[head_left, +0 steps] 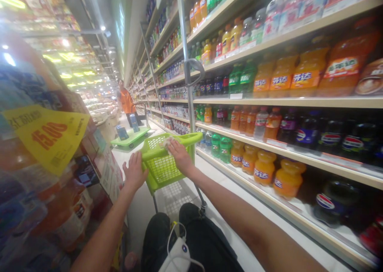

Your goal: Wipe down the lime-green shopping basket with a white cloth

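Observation:
A lime-green shopping cart basket [163, 166] stands on the aisle floor in front of me. My left hand [134, 172] rests against its left rim with fingers spread upward. My right hand [178, 154] lies on the basket's top edge, fingers pressed onto a small pale cloth [165, 142]. My dark trousers and a white device with a cable show at the bottom.
Shelves of soda and juice bottles [281, 84] line the right side. A stacked display with a yellow price sign [48, 136] crowds the left. Farther down the aisle a person in orange [126, 102] stands by a green flat trolley [130, 137]. A metal pole [187, 60] rises beside the cart.

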Demonstrator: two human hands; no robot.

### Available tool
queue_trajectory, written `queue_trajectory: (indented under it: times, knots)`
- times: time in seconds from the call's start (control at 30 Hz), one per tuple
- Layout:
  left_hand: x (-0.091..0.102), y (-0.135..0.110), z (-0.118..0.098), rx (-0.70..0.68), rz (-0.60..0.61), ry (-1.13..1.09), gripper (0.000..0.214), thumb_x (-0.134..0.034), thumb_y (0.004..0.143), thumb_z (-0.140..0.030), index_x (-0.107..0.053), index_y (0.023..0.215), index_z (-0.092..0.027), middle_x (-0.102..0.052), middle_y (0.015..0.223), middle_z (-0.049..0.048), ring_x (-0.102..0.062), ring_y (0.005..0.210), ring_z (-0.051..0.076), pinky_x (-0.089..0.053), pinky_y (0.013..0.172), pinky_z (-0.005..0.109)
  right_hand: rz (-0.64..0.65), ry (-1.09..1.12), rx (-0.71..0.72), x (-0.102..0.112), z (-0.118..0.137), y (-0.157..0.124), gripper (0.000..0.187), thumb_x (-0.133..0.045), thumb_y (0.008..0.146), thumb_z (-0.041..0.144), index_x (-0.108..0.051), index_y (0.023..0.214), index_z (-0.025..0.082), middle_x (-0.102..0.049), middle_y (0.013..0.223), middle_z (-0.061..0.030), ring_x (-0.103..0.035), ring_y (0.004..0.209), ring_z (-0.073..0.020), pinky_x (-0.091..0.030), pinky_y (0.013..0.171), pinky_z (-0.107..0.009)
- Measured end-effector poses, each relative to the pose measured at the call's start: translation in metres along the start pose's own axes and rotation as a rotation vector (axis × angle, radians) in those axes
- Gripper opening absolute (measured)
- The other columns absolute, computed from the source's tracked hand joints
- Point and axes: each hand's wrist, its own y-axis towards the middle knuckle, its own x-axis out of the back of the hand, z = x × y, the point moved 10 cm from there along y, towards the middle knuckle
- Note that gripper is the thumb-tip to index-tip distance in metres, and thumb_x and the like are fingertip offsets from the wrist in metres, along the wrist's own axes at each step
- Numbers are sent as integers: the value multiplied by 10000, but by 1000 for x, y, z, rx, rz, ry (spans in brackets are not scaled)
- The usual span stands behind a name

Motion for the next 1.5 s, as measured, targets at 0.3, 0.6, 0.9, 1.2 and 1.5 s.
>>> queue_trajectory:
  times: [0.3,0.6,0.9,1.2,1.5]
  knots:
    - [13,-13,-23,-28,-59,-9,664,-465,738,-271,-290,1364,-137,-347,1418,108,-258,1312,263,-244,1023,466,-38,-41,-202,27,-73,-2,617,-320,704,-52,-469,1270,144,-367,1405,-104,-266,1322,-201,-263,1061,-445]
    - [19,-15,-69,-101,-12,-70,683,-509,717,-298,-311,1355,-155,-364,1410,90,-272,1295,270,-240,1020,444,63,15,-182,12,-42,17,607,-352,659,-66,-526,1209,123,-378,1397,-115,-270,1320,-211,-282,1053,-418]
    - [6,-11,-70,1,175,-271,752,-522,714,-295,-209,1380,-141,-231,1471,98,-216,1334,229,-171,1074,477,168,36,-124,13,-34,20,562,-372,649,-60,-585,1128,143,-459,1334,-123,-364,1268,-243,-320,1022,-458]
    - [-7,-6,-93,-25,266,-341,769,-527,697,-293,-208,1381,-145,-233,1470,108,-200,1345,235,-137,1087,487,167,136,-39,16,-10,19,551,-371,659,-56,-591,1113,167,-542,1255,-99,-450,1208,-185,-355,1009,-389]
    - [-12,5,-136,-129,330,-406,788,-493,689,-290,-185,1399,-146,-184,1488,65,-149,1364,206,-137,1102,408,177,22,-155,38,-44,22,372,-461,743,29,-621,1043,179,-587,1196,-100,-497,1158,-197,-394,947,-369]
